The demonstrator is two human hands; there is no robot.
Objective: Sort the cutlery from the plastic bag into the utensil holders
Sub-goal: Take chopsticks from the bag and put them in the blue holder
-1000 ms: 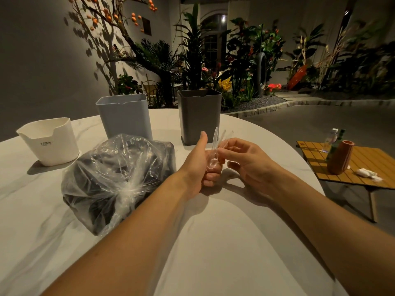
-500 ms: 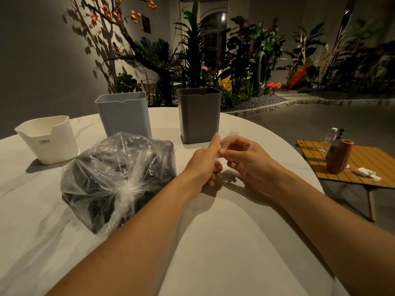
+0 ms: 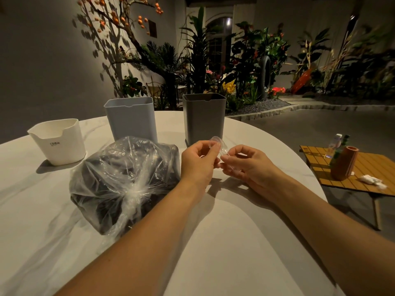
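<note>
Both hands, left hand (image 3: 197, 161) and right hand (image 3: 248, 165), pinch a clear spoon (image 3: 219, 146) mid-frame; keep it upright and drop it handle-first into the dark holder (image 3: 204, 118).

left hand (image 3: 197, 162) + right hand (image 3: 249, 165): pinch clear spoon (image 3: 218, 144) | plastic bag (image 3: 124, 180): knotted, on table (image 3: 224, 242)

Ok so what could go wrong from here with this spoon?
The clear spoon is pinched only at the fingertips of the left hand and right hand, so it might slip. It is hard to see in this dim light. The dark holder is close and could be knocked.
</note>
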